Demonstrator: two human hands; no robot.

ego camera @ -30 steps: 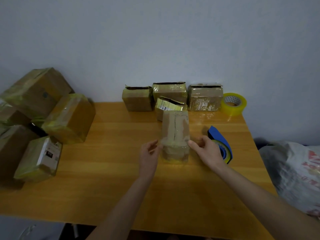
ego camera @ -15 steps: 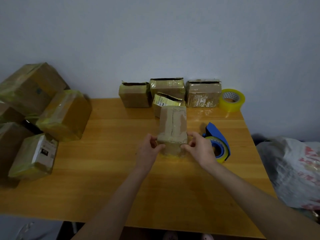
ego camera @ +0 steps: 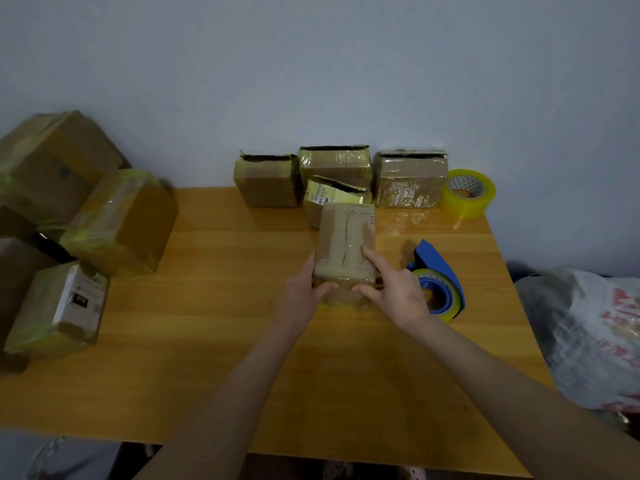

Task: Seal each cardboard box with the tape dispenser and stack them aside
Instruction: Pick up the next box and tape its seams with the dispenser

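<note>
A small brown cardboard box (ego camera: 346, 233) stands on the wooden table (ego camera: 214, 358) at its middle, its top flaps meeting in a seam. My left hand (ego camera: 304, 292) grips its near left corner. My right hand (ego camera: 391, 289) holds its near right side, with the index finger laid along the top. The blue tape dispenser (ego camera: 438, 271) with its yellow roll lies just right of my right hand. Several open-topped boxes (ego camera: 334, 168) wait along the wall behind. Sealed boxes (ego camera: 117, 223) are piled at the left.
A spare roll of yellow tape (ego camera: 469, 194) stands at the table's back right corner. A white plastic bag (ego camera: 588, 337) lies off the right edge. The wall runs close behind the table.
The box has come nearer to me and lower between my hands. My right index finger has moved onto its top face.
</note>
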